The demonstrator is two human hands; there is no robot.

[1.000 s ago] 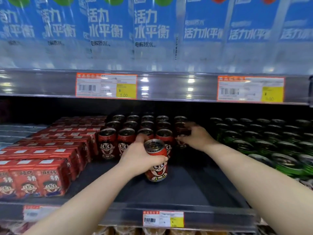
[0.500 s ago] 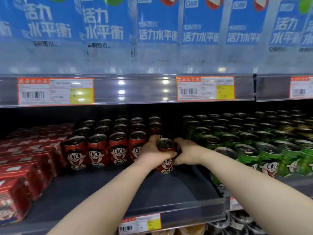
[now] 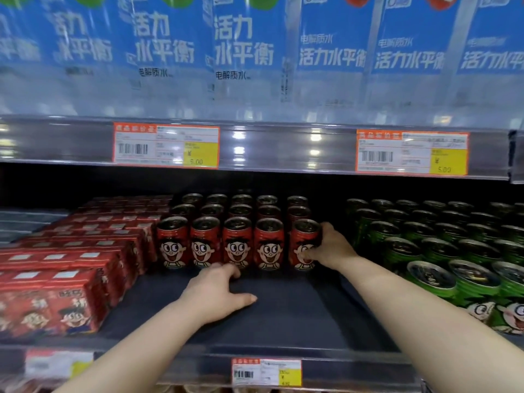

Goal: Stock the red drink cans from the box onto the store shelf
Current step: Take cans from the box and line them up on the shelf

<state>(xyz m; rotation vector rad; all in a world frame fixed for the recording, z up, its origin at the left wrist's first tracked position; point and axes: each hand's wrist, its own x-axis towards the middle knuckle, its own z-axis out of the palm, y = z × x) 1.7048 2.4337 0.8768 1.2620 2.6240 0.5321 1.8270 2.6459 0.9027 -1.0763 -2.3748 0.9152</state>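
Observation:
Red drink cans (image 3: 236, 242) with a cartoon face stand in several rows on the dark shelf (image 3: 283, 316). My right hand (image 3: 330, 246) grips the rightmost front can (image 3: 302, 239) from its right side, thumb at the can's lower front; that can stands upright in line with the front row. My left hand (image 3: 219, 292) holds nothing and hovers low over the bare shelf just in front of the row, fingers loosely curled, thumb pointing right. The box is not in view.
Red drink cartons (image 3: 71, 282) fill the shelf to the left. Green cans (image 3: 442, 259) crowd the right, close to my right forearm. Blue-labelled bottles (image 3: 243, 52) stand on the shelf above, with price tags (image 3: 166, 144) on its rail.
The can that both hands held in front of the rows now stands as the fifth can of the front row. My left hand has let go and drawn back toward me.

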